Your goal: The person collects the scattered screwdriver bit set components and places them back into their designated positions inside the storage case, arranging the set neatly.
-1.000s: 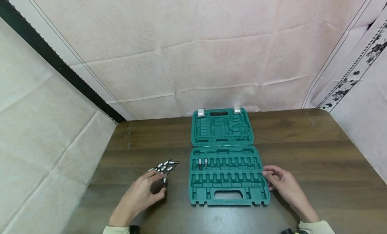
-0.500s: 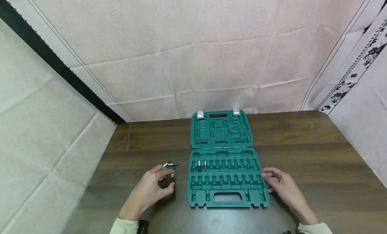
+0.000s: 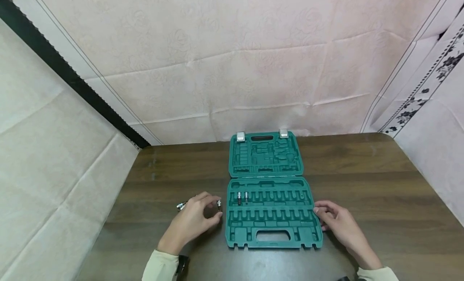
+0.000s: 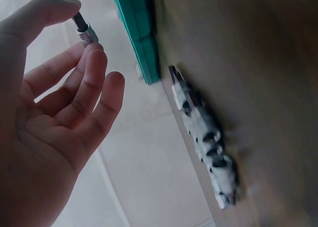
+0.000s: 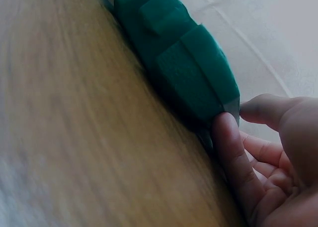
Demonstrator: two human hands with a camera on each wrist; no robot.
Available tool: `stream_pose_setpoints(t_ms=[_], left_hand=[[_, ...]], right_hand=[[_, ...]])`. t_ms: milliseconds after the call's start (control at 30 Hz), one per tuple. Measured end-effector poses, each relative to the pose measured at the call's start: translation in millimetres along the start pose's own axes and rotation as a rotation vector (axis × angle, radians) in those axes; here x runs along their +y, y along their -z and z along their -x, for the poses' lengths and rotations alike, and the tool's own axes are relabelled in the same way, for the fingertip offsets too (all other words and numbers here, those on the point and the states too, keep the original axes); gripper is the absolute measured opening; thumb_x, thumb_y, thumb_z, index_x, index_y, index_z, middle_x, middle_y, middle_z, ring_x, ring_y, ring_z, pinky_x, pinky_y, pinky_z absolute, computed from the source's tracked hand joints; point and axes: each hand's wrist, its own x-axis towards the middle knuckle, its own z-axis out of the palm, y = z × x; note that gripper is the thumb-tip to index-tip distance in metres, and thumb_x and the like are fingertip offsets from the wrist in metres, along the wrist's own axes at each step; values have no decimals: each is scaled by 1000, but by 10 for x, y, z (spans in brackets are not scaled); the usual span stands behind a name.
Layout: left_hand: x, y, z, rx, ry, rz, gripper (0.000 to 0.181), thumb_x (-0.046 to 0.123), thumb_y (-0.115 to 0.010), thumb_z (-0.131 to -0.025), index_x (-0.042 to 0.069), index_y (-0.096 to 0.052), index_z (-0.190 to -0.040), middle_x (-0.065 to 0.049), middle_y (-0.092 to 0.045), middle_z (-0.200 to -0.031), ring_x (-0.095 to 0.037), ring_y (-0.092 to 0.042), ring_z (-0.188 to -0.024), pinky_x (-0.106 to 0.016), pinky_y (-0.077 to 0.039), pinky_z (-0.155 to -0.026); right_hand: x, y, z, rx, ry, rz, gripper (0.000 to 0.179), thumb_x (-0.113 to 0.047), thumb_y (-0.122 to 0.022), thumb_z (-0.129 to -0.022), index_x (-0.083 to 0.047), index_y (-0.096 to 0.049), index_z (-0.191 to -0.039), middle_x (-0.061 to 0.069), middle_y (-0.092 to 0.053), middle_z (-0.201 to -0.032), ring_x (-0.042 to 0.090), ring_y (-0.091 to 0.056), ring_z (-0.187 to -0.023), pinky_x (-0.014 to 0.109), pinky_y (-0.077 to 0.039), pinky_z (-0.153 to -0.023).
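A hex bit socket (image 4: pixel 88 34), silver with a dark bit, is pinched upright between the thumb and fingertips of my left hand (image 3: pixel 192 219). That hand hovers just left of a green toolbox case (image 3: pixel 270 209), which lies unfolded on the table. Two bit sockets (image 3: pixel 239 198) sit side by side in the case's upper row, at its left end. On the case's right edge, my right hand (image 3: pixel 338 222) grips the rim; the right wrist view has the thumb and a finger (image 5: pixel 229 137) on either side of it. Several more bit sockets (image 4: pixel 208 137) lie in a pile, mostly hidden behind the left hand in the head view.
The wooden table (image 3: pixel 362 172) runs back to a pale cloth wall (image 3: pixel 253 71). The case lid (image 3: pixel 266 156), with two metal latches, lies folded back toward that wall. A dark object (image 3: pixel 343 278) pokes in at the bottom edge near the right wrist.
My left hand has moved right from the pile toward the case, carrying the bit socket. The right hand stays on the case's edge.
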Motion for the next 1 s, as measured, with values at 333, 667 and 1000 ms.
stream_pose_setpoints(t_ms=[333,667,1000], left_hand=[[91,-59,-184,-34,-26,25,35,23,-81,-92,9,-76,-124,0,-72,-107,-10,-67,-91,-28,-59,-74],[142,-135,-320,-88,-54,117,39,19,-78,-94,5,-72,-129,-3,-71,-110,-11,-67,-92,-23,-58,-73],[214,-228,-417,-136,-61,104,36,26,-75,-97,8,-73,-129,1,-70,-107,-10,-65,-93,-26,-58,-77]], right_hand=[[-52,-3,-32,0,29,-13,48,-28,-63,-108,6,-59,-141,14,-71,-116,13,-67,-88,30,-60,-71],[-61,3,6,4,16,-17,46,-25,-64,-107,6,-59,-141,14,-71,-112,14,-67,-87,30,-60,-71],[-26,6,5,1,4,-25,48,-28,-63,-108,6,-58,-141,15,-71,-118,13,-67,-89,30,-60,-71]])
